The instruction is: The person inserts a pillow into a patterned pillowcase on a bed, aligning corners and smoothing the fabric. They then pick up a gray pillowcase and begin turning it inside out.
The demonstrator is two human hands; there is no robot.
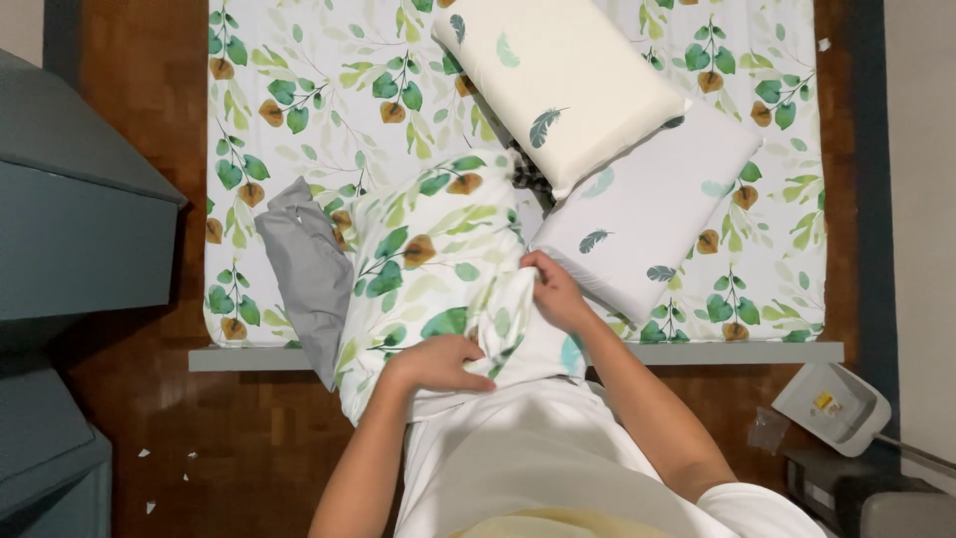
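Note:
A pillow in a leaf-print case (428,249) rests against my body at the near edge of the bed (299,110). My left hand (443,364) grips the open end of the case near my waist. My right hand (554,291) pinches the bunched fabric of the case at its right side. Both hands are closed on the cloth, a short way apart.
A cream pillow with feather prints (558,75) lies over a white feather-print pillow (647,214) on the bed. A grey cloth (309,269) hangs over the bed's near edge. A grey cabinet (70,209) stands at the left, a white device (832,403) on the wooden floor at the right.

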